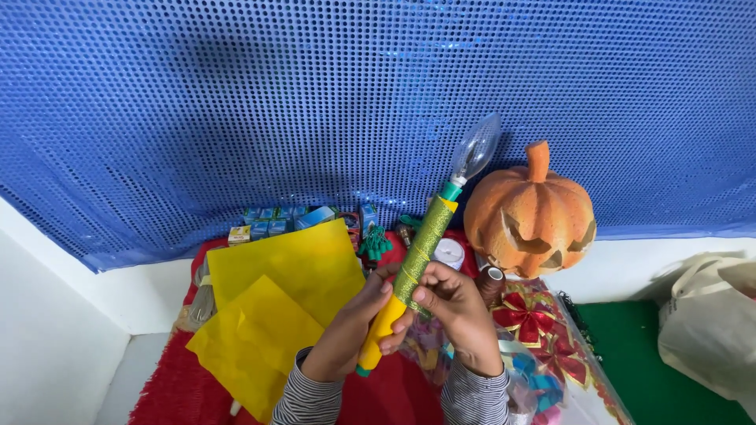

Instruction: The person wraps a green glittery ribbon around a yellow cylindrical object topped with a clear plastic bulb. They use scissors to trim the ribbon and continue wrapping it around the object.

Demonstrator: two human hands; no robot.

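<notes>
— Where were the hands?
— Low in the frame's centre: the left hand (pixel 346 334) rose with fingers curled shut, thumb up.
— And the other?
— The right hand (pixel 461 311) sat beside it, fingers pinched closed; both striped sleeves entered from the bottom edge.

I held a yellow candle-shaped lamp stick wrapped in green glitter ribbon (pixel 415 264), tilted up to the right, with my left hand (pixel 346 334) low on it and my right hand (pixel 461 307) at its middle. Yellow paper sheets (pixel 283 275) lay left; an orange carved pumpkin (pixel 529 214) sat right.
</notes>
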